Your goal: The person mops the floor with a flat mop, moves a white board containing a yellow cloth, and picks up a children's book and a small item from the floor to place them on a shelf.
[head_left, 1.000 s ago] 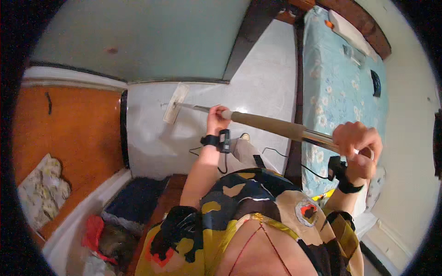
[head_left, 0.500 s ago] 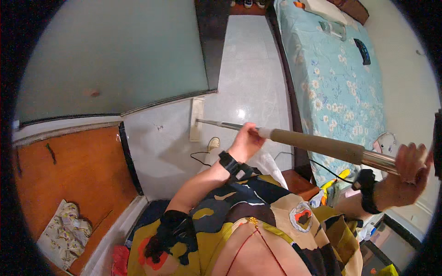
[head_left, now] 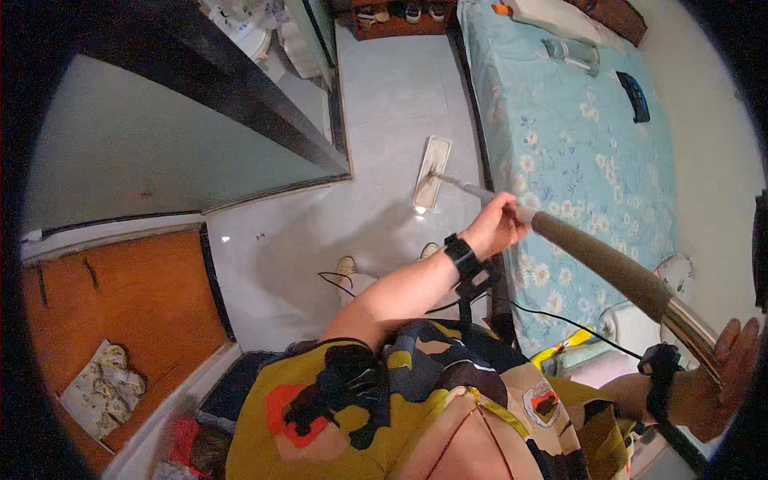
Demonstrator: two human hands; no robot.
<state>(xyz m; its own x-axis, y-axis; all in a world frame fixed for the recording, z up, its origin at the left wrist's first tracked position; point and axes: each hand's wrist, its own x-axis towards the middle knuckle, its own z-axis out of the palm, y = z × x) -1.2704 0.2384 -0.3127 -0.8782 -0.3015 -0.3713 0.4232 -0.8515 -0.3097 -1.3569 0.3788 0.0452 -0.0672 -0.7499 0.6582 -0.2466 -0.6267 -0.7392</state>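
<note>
A flat mop [head_left: 436,152] has its long pale rectangular head lying on the floor, near the bed. Its pole slants up to the right, with a brown foam sleeve [head_left: 602,261] and a shiny metal end. My left hand [head_left: 498,226] is closed round the pole just below the foam sleeve. At the far right, my right hand [head_left: 724,384] holds the metal end, its fingers partly lost in the dark rim. Both wrists wear black straps with small devices.
Along the right stands a bed [head_left: 552,152] with a blue floral cover. A dark-framed glass partition [head_left: 152,160] is at left, above an orange-brown board [head_left: 136,280] bearing a crumpled cloth [head_left: 112,392]. A shoe rack [head_left: 400,22] stands far ahead. A black cable [head_left: 552,316] trails between my wrists.
The mop head has moved right and farther away, from beside the partition toward the bed. My left hand moved right; my right hand dropped lower. My view shifted, showing the doorway and shoe rack.
</note>
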